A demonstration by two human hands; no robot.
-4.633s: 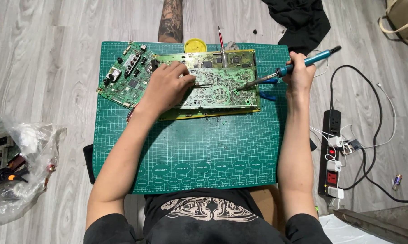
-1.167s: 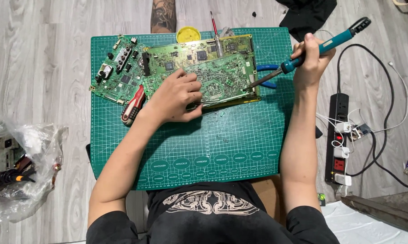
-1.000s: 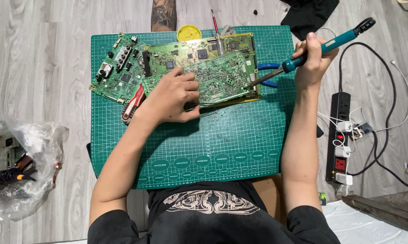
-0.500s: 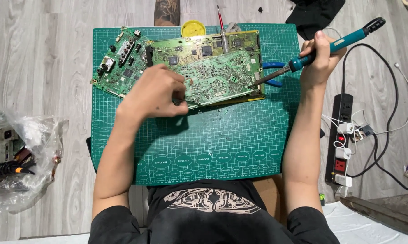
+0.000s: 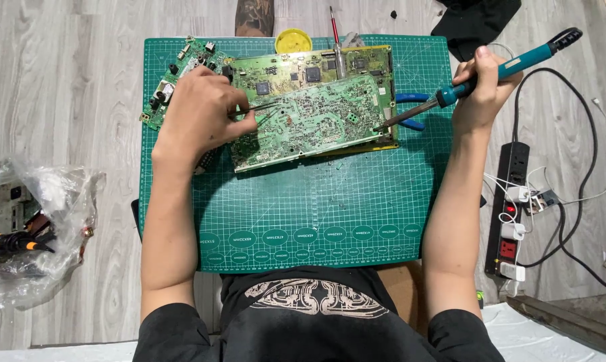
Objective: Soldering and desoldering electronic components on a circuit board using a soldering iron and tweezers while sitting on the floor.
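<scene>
Since half a second ago, your left hand (image 5: 199, 110) has slid up the circuit board (image 5: 310, 121) on the green cutting mat (image 5: 316, 201), pinching thin tweezers (image 5: 263, 107). Your right hand (image 5: 480, 90) grips the soldering iron (image 5: 450, 94), tip touching the board's right edge.

Black short-sleeved shirt (image 5: 316, 328) with pale chest print.
</scene>
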